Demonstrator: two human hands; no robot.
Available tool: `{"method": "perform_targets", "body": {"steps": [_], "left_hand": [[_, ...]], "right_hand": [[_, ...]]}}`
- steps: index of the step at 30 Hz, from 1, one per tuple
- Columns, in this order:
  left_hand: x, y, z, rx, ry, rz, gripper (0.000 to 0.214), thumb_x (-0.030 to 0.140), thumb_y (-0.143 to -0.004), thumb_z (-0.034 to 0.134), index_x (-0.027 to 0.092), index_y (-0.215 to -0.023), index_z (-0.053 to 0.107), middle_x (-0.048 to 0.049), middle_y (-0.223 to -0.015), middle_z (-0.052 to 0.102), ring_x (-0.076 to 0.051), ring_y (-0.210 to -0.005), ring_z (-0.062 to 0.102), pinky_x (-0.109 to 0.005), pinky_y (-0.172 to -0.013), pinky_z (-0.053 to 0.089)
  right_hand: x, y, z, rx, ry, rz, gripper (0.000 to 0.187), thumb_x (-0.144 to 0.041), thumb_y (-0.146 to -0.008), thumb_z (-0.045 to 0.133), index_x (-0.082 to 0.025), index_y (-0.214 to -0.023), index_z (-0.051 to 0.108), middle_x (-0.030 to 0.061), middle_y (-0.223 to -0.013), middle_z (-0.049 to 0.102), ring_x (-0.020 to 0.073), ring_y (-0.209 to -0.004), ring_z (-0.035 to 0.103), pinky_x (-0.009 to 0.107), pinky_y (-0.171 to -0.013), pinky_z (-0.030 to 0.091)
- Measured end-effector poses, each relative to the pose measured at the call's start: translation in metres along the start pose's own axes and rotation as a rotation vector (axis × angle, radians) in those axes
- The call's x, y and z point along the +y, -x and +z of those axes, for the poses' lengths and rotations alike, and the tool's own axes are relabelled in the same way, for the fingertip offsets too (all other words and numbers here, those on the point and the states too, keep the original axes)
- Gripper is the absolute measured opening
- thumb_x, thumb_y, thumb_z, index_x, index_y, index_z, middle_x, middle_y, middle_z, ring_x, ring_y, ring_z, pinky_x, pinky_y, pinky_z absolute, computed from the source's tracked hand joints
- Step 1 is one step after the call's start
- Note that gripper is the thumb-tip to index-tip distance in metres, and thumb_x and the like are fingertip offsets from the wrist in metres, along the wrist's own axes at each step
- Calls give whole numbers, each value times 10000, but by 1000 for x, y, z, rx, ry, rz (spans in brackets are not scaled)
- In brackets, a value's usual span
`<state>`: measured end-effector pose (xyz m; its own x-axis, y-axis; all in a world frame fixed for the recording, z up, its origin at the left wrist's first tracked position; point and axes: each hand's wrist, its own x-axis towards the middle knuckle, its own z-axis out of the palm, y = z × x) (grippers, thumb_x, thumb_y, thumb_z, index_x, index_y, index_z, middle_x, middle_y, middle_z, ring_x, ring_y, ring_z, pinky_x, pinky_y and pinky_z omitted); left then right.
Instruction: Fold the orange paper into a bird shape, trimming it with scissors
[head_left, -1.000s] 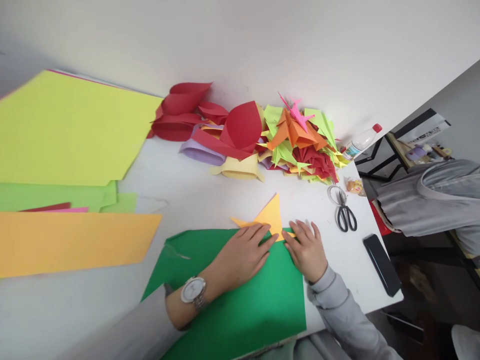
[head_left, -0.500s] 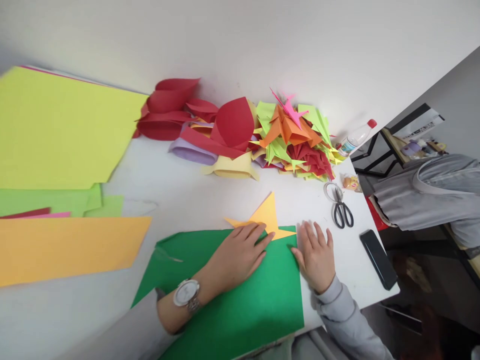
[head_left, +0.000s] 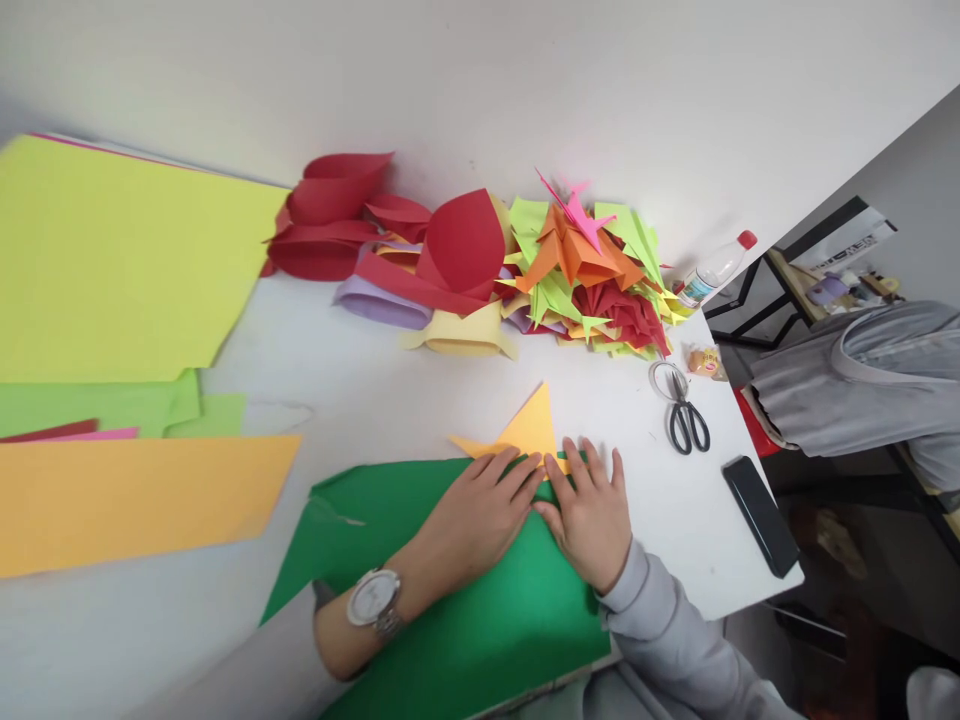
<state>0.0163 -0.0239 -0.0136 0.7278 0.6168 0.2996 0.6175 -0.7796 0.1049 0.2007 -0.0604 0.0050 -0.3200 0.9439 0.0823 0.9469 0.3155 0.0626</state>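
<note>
A folded yellow-orange paper shape (head_left: pixel 534 420) with pointed corners lies across the far edge of a large green sheet (head_left: pixel 517 625). My left hand (head_left: pixel 480 505) rests flat on its lower part, fingers stretched out and covering some of the fold. Beside it, my right hand (head_left: pixel 592 515) lies with its fingers spread over the paper's right point, which it mostly hides. The two hands nearly touch at the fingertips. Both are open and pressed down on the paper, gripping nothing.
Folded paper pieces (head_left: pixel 577 270) are heaped along the wall, beside red curled paper (head_left: pixel 465 240). Yellow-green sheets (head_left: pixel 127 260) and an orange sheet (head_left: pixel 135 500) lie left. Scissors (head_left: pixel 686 420), a black phone (head_left: pixel 761 515) and a bottle (head_left: pixel 716 270) are at right.
My right hand has moved left from the white table beside the green sheet onto the paper's right point. My left hand has stayed in about the same place.
</note>
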Motion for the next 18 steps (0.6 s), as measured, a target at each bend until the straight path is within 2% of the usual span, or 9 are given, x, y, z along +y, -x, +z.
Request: {"method": "perform_targets", "body": {"steps": [6,9,13,18], "left_hand": [[-3,4,-1,-10,44,-6,357,286,-962,447,161,-1247,621,-99,-1327,608,-293,-1186,515,-431,-979,409],[-6,4,-2,-3,58,-1,332,269,-951,470,177,-1227,631,-94,-1330,607,-285,-1185,522,-424,-977,414],[-7,4,-4,-8,41,25,313,192,-913,511,184,-1197,641,-88,-1341,601,-285,-1172,531,-418,-972,421],[-4,3,-5,7,11,24,312,212,-916,510,173,-1195,644,-106,-1319,612,-293,-1195,517,-431,-993,410]], "right_hand": [[10,14,6,-24,37,54,669,-585,-946,377,-202,-1493,329,108,-1530,372,344,-1401,316,600,-1115,215],[12,18,8,-24,37,51,706,-598,-948,348,-181,-1512,280,112,-1541,346,336,-1419,290,589,-1128,189],[17,23,9,-2,38,82,753,-623,-941,334,-140,-1515,266,128,-1541,336,331,-1424,284,579,-1144,141],[24,28,8,-9,70,116,788,-658,-928,323,-125,-1507,283,140,-1538,337,335,-1425,282,580,-1139,147]]}}
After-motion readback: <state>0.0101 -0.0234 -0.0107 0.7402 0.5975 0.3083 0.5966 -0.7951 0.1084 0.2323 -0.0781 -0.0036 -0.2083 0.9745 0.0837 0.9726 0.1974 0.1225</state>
